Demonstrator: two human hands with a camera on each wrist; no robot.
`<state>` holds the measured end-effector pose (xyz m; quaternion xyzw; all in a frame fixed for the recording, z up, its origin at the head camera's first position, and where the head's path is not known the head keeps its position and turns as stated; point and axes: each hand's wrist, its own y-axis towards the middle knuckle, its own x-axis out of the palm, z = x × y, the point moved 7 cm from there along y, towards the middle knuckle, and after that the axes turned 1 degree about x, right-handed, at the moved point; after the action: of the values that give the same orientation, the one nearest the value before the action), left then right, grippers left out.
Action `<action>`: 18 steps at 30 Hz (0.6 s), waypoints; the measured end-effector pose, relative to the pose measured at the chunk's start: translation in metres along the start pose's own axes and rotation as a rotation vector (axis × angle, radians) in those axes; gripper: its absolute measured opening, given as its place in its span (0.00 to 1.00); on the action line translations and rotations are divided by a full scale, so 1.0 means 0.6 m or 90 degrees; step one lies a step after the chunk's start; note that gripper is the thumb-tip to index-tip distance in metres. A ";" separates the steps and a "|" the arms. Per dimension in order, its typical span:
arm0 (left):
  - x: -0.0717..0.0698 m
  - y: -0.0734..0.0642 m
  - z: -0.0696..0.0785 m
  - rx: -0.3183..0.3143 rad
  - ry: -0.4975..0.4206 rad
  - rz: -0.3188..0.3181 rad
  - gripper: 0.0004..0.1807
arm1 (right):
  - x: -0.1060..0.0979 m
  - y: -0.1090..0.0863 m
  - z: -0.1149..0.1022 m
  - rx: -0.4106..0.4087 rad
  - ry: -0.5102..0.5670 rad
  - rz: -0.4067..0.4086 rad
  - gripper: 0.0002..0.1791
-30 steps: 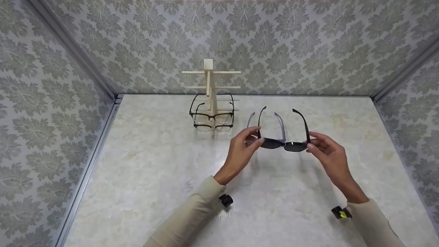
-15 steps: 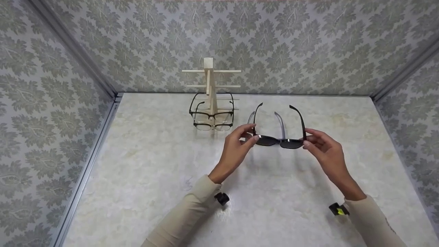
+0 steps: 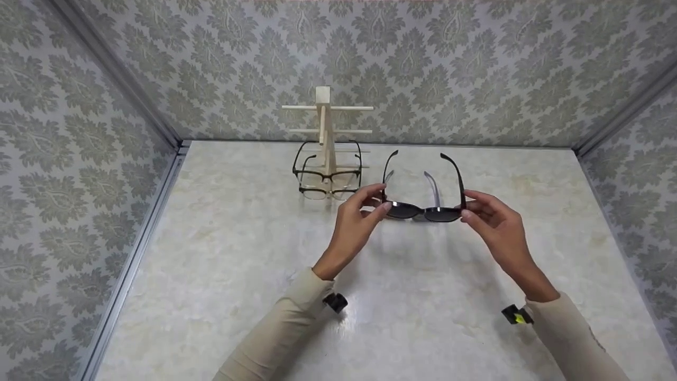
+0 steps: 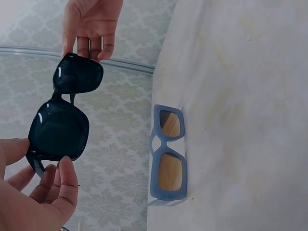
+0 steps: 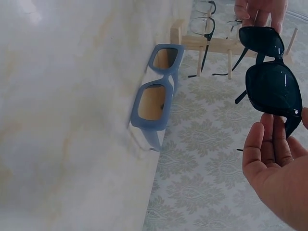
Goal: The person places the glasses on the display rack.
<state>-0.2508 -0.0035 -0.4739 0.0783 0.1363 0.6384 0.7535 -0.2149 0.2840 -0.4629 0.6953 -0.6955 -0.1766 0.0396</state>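
Black sunglasses (image 3: 443, 214) with dark lenses are held above the table by both hands, temples unfolded and pointing away. My left hand (image 3: 351, 225) pinches the left end of the frame, by the hinge, between thumb and fingers. At the opposite hinge, my right hand (image 3: 500, 225) does the same. Beneath them, blue-framed sunglasses (image 4: 168, 194) with brownish lenses rest on the table; in the head view the black pair mostly hides them. To the left is a wooden eyewear stand (image 3: 322, 96) with two pairs of dark-rimmed clear glasses (image 3: 302, 173) on its lower pegs.
The stand's upper pegs (image 3: 351, 108) stick out on both sides and carry nothing. Patterned walls (image 3: 412, 63) close off the marbled table (image 3: 238, 238) at the back and sides. Small black devices (image 3: 335, 302) sit at both wrists.
Both hands have carried the black sunglasses left and slightly away, closer to the stand. The grip on both ends stays the same. The blue-framed pair and the glasses on the stand stay put.
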 end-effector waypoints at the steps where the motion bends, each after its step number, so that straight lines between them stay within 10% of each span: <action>1: -0.002 0.001 0.002 0.001 -0.001 0.001 0.22 | 0.001 0.001 -0.002 0.000 -0.002 -0.002 0.23; 18: -0.031 0.006 0.034 0.017 0.014 0.007 0.22 | 0.017 0.025 -0.033 -0.016 -0.007 -0.022 0.23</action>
<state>-0.2506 -0.0204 -0.4517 0.0822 0.1529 0.6417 0.7470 -0.2234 0.2700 -0.4417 0.7058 -0.6813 -0.1895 0.0413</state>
